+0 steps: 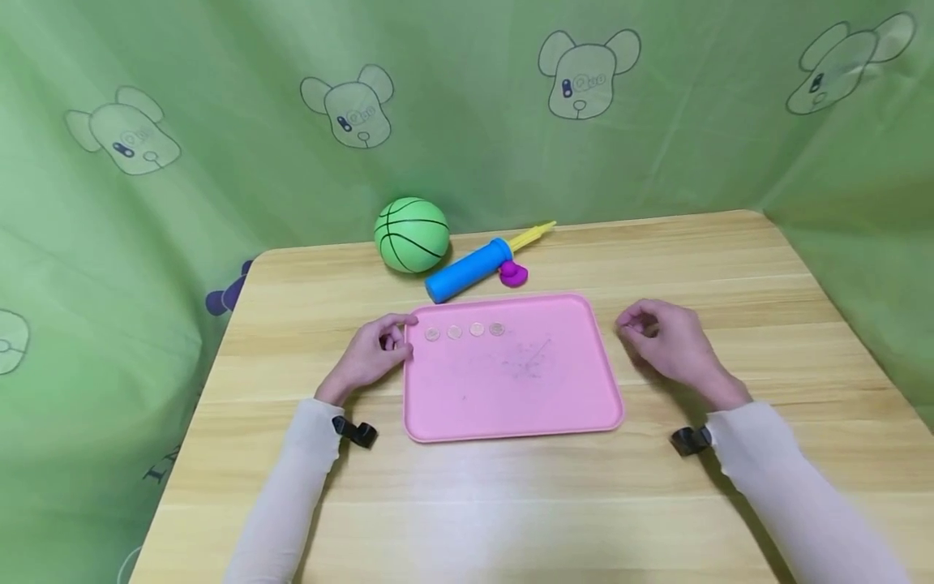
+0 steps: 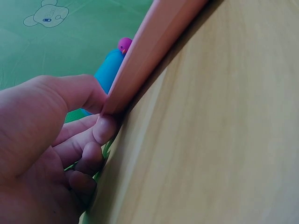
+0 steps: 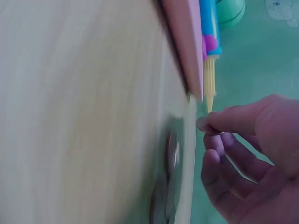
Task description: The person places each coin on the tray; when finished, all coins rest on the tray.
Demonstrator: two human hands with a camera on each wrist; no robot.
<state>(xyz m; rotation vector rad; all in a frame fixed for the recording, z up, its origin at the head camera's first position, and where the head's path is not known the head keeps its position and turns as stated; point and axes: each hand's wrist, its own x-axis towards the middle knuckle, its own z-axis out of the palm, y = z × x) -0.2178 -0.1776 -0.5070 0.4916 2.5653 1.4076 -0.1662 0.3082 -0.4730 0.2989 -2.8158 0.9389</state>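
A pink tray [image 1: 511, 405] lies on the wooden table, with a row of several coins [image 1: 477, 329] along its far left part. My left hand [image 1: 372, 357] pinches the tray's left rim near the far corner; the left wrist view shows the thumb and index finger at the tray's edge. To the right of the tray, just above the table, my right hand [image 1: 671, 341] holds a small coin [image 3: 215, 133] between thumb and index finger, its thin edge showing. Below that hand, in the right wrist view, more coins [image 3: 171, 151] lie on the table, hidden behind the hand in the head view.
Behind the tray lie a blue hand pump [image 1: 469, 271] with a yellow nozzle and a small purple rubber duck [image 1: 514, 274]. A green ball [image 1: 412, 235] with black lines sits at the back left. A green curtain [image 1: 467, 162] hangs behind the table [image 1: 511, 519].
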